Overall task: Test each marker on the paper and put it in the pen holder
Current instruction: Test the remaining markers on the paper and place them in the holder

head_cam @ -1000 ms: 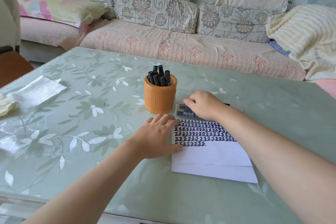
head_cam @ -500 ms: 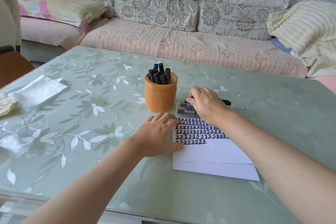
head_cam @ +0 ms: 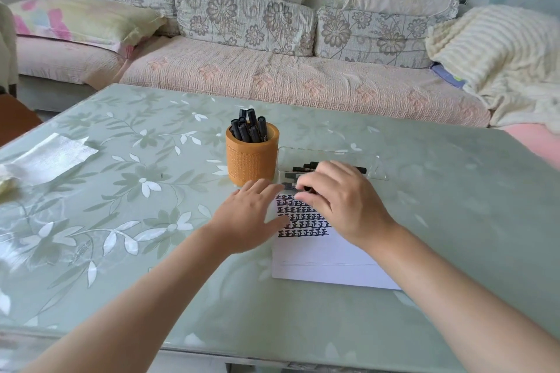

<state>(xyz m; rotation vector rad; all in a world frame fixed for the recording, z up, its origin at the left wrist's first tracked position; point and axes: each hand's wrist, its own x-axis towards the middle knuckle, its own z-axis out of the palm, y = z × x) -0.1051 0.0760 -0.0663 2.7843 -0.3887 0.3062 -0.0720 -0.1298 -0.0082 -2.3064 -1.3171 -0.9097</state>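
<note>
Just right of centre frame: a slim black marker, nearly all hidden, only a dark sliver showing between curled fingers. Sits over the top edge of the white sheet of paper, at the near rim of the clear plastic tray. Clamped there by the right hand, fingers and thumb closed round it; cap on or off, cannot tell.

To the left, on the sheet's left edge: the left hand, flat, fingers straight, pressing down to pin the paper. On the sheet's upper half, rows of dense black test marks; lower half bare. In the tray beyond the right hand, a few spare black markers lying flat.

Just left of the tray: the round orange textured pen holder, upright, already holding a cluster of black markers. Underneath all: the pale green floral table. At far left, a white tissue. Across the top of the frame, a floral-cushioned sofa.

Step in hand, by the look of it: fetching the next marker from the tray, ahead of testing. Well along, judging by the full holder. Next move likely calls for uncapping, probably with the left hand's help, then bringing the tip down onto bare paper below the last row.
</note>
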